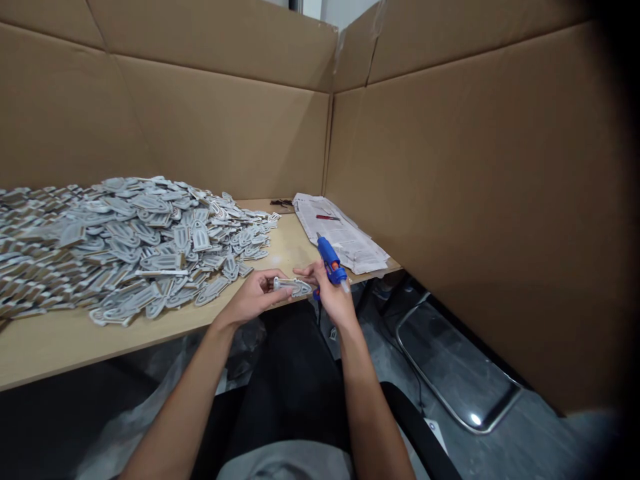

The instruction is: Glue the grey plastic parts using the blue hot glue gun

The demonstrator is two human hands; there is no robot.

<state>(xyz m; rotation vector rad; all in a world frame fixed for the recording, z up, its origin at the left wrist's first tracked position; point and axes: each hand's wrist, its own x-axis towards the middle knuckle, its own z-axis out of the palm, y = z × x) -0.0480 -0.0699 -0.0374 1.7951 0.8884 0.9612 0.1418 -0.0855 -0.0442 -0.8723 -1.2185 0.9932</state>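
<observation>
Near the table's front edge, my left hand (256,295) is closed on a small grey-white plastic piece (293,287) with a pointed outline and slots. Just to its right, my right hand (330,291) grips a blue glue gun (331,257). The gun's nozzle points up and away from me, toward the newspaper. Fingers of my right hand reach close to the held piece; whether they touch it I cannot tell. A large heap of similar grey-white pieces (165,240) covers the table to the left, with stacked rows at the far left.
Tall cardboard walls (225,127) enclose the back and right of the wooden table (75,340). Newspaper (345,240) with a red tool (327,217) on it lies at the right. A dark object (281,203) lies behind. A metal-framed chair (460,367) stands below right.
</observation>
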